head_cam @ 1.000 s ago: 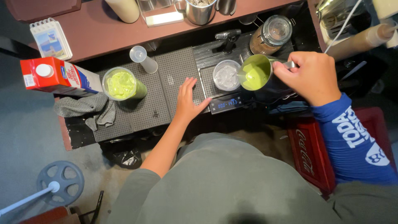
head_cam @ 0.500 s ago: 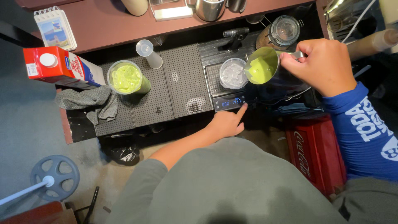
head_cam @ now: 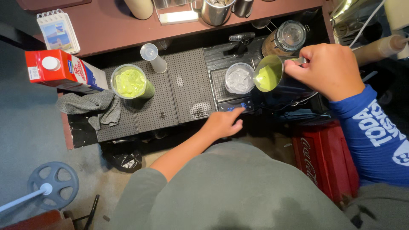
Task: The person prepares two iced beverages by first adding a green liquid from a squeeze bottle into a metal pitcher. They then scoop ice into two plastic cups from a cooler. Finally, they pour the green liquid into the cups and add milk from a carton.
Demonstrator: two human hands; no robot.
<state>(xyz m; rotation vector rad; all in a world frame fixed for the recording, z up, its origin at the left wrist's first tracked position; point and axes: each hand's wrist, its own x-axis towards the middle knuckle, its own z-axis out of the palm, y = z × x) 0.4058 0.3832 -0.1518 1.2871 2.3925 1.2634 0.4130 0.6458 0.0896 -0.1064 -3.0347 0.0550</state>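
A metal pitcher (head_cam: 272, 79) holding a pale green liquid is tipped toward a clear cup of ice (head_cam: 239, 79), its lip just at the cup's rim, an angle suited to pouring; no stream can be made out, so whether liquid is leaving the pitcher is uncertain. The right hand (head_cam: 330, 70) grips the pitcher by its handle, fingers closed around it, the handle itself mostly covered by the knuckles. The cup stands on a small digital scale (head_cam: 233, 96), placed so its contents can be weighed. The left hand (head_cam: 223, 123) reaches to the scale's front edge, forefinger extended onto the lit display strip and the other fingers loosely curled, holding nothing; the fingertip covers part of the readout. Beyond the left fingers, on the black drip mats (head_cam: 183, 89), stand a second cup of green drink (head_cam: 130, 83) and an upturned small clear cup (head_cam: 152, 57), with a grey cloth (head_cam: 96, 106) and a red and white carton (head_cam: 64, 72) further out. Past the right fingers a glass jar (head_cam: 286, 38) stands partly behind the pitcher. The person's own body blocks the lower counter.
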